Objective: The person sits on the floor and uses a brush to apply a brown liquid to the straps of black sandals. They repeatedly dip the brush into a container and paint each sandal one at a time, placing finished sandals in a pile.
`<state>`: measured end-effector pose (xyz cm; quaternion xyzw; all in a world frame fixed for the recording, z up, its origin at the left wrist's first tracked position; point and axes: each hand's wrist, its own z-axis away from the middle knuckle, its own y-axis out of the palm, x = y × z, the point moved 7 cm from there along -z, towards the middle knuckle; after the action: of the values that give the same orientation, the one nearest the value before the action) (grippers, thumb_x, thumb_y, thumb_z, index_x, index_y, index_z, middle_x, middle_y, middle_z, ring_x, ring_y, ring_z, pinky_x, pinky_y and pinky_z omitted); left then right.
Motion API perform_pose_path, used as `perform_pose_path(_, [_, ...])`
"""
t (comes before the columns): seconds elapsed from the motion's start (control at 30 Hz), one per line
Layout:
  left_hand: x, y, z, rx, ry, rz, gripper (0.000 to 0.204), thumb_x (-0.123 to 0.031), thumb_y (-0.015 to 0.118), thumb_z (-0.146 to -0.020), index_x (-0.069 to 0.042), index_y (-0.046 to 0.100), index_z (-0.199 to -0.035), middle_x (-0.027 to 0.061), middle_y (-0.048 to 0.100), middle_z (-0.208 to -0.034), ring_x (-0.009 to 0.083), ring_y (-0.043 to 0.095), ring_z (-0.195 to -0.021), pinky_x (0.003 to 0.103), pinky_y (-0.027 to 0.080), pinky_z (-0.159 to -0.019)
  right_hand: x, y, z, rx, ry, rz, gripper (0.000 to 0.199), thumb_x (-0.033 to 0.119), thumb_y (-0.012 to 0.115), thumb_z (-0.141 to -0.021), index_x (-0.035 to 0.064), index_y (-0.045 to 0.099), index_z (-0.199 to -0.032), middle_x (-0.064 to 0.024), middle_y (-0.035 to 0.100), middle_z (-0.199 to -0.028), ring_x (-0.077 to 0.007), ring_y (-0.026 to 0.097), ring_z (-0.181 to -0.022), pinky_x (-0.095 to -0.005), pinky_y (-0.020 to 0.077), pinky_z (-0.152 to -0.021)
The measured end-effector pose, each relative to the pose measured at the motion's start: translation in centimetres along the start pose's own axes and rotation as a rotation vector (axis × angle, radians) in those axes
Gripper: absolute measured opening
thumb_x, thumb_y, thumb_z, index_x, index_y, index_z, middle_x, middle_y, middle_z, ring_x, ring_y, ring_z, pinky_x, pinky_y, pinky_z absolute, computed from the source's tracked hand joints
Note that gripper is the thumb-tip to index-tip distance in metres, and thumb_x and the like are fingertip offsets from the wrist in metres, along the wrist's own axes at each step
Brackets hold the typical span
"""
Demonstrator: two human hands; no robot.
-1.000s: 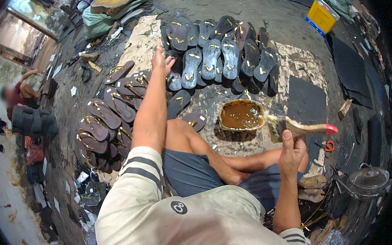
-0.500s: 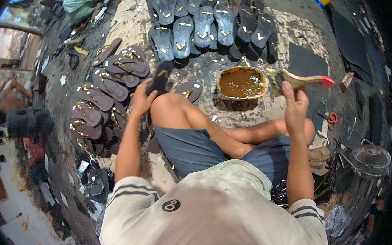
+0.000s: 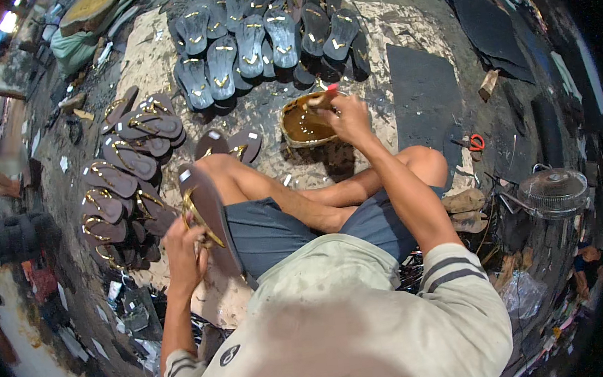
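Beside my left knee, my left hand (image 3: 185,254) is closed on the gold strap of a brown flip-flop (image 3: 207,203). Its sole stands tilted against my thigh. My right hand (image 3: 350,119) grips a brush (image 3: 321,102) with a red-ended handle, held over the tub (image 3: 289,141) of brown liquid. The bristles are hard to make out there. Just beyond my left knee lie another gold-strapped flip-flop (image 3: 246,147) and a darker one (image 3: 211,143) next to it.
Many gold-strapped flip-flops (image 3: 129,156) are heaped at the left. Rows of dark flip-flops (image 3: 251,47) lie at the far side. On the right are a black sheet (image 3: 425,97), red-handled scissors (image 3: 477,143), a wood block (image 3: 489,84) and a round wire fan guard (image 3: 553,191).
My right hand has brought the brush left to the tub. The left hand has drawn back toward me and now holds a flip-flop by its strap; a dark flip-flop now lies beyond the knee.
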<state>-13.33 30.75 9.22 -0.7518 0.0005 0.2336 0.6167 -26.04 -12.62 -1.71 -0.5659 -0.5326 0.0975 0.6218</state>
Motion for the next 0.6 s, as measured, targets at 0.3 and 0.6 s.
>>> perform_pose_path(0.3, [-4.6, 3.2, -2.3, -0.353, -0.465, 0.206, 0.067, -0.025, 0.069, -0.088, -0.003, 0.044, -0.146, 0.025, 0.043, -0.147, 0.0371, 0.038, -0.139, 0.046, 0.025, -0.115, -6.5, -9.7, 3.5, 0.073, 0.08, 0.36, 0.024, 0.031, 0.073, -0.082, 0.0082, 0.072, -0.091, -0.014, 0.067, -0.089, -0.0349, 0.06, -0.089, -0.0449, 0.048, -0.078])
perform_pose_path(0.6, [-3.1, 2.2, -10.0, -0.521, -0.424, 1.876, 0.051, -0.039, 0.039, -0.104, -0.001, 0.046, -0.137, 0.017, 0.062, -0.126, 0.026, 0.069, -0.101, 0.037, 0.06, -0.081, 6.6, -15.6, 0.5, -0.438, 0.304, -1.053, 0.029, 0.03, 0.067, -0.096, 0.0035, 0.066, -0.108, -0.0008, 0.067, -0.099, -0.0094, 0.06, -0.088, -0.0265, 0.0466, -0.081])
